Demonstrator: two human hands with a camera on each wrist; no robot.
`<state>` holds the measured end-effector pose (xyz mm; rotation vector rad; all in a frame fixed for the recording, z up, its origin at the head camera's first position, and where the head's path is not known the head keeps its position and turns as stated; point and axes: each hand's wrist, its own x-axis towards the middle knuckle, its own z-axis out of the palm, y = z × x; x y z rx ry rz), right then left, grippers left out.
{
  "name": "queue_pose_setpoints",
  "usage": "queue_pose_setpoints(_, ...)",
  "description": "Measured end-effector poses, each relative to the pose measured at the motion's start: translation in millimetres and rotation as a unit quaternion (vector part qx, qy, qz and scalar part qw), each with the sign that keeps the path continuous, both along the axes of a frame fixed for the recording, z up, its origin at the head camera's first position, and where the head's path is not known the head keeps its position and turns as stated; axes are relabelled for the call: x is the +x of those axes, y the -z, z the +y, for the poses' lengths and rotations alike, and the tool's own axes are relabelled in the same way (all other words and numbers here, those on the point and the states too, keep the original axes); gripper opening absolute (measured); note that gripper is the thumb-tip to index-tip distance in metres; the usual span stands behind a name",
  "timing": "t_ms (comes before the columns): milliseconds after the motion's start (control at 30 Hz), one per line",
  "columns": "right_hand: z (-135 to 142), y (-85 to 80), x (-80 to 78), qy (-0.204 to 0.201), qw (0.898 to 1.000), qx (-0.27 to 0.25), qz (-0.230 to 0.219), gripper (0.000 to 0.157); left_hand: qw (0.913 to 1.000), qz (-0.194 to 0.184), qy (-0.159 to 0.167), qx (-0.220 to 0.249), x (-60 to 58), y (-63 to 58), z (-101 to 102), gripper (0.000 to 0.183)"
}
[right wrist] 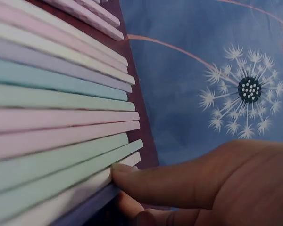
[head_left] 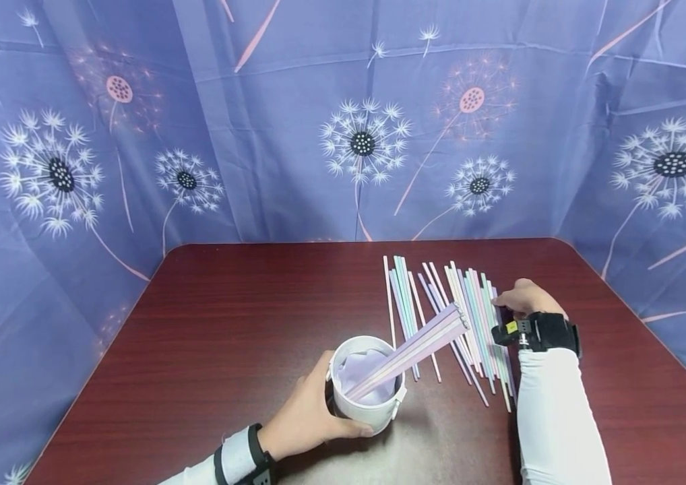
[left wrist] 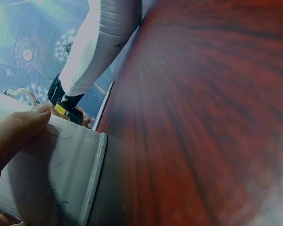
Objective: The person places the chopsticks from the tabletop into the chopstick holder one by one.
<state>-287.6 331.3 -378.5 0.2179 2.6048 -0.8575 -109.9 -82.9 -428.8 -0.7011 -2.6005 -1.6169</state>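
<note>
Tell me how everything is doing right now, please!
White round plastic cup: upright, open-topped.
Long purple-and-white sticks: leaning inside cup.
Straight pastel sticks: lying loosely side by side.
Left grip: holding cup.
Right grip: touching stick ends; pinch unclear.
Blue dandelion-print cloth: hanging, creased.
Black wristbands: fastened.

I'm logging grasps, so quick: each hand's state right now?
Left hand: holding the white bucket.
Right hand: thumb touching a whitish stick; whether it's pinched can't be told.
</note>
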Motion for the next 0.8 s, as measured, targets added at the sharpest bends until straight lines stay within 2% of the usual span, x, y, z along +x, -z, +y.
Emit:
queue_pose_setpoints(67, -3, 0.2, 1.1, 0.0, 1.0, 0.005, -0.001, 0.031, 1.0, 0.002, 0.0, -0.002, 0.0, 0.8, 0, 0.098)
queue_pose_setpoints(267, -8, 1.5, -1.0, -0.024, 0.999, 0.007, -0.02, 0.053, 0.9997, 0.007, -0.006, -0.021, -0.8, 1.8, -1, 0.099)
queue_pose_setpoints(467, -9, -2.6, 0.7, -0.046, 0.999, -0.017, -0.01, 0.039, 0.9997, 0.006, -0.005, -0.023, 0.0, 1.1, -1, 0.099)
queue_pose_setpoints(633, -15, -22.2, 4.4, -0.027, 0.999, -0.017, 0.044, 0.039, 0.9998, 0.006, -0.005, -0.017, 0.6, 1.0, -2, 0.098)
queue_pose_setpoints(733, -21, -38.9, 7.1, -0.029, 0.994, 0.006, 0.107, 0.041, 0.9998, 0.006, -0.008, -0.019, 0.5, 0.9, -2, 0.098)
queue_pose_setpoints(800, -27, -50.0, 9.5, -0.024, 0.985, 0.032, 0.168, 0.039, 0.9998, 0.007, -0.008, -0.019, 0.5, 0.4, -3, 0.098)
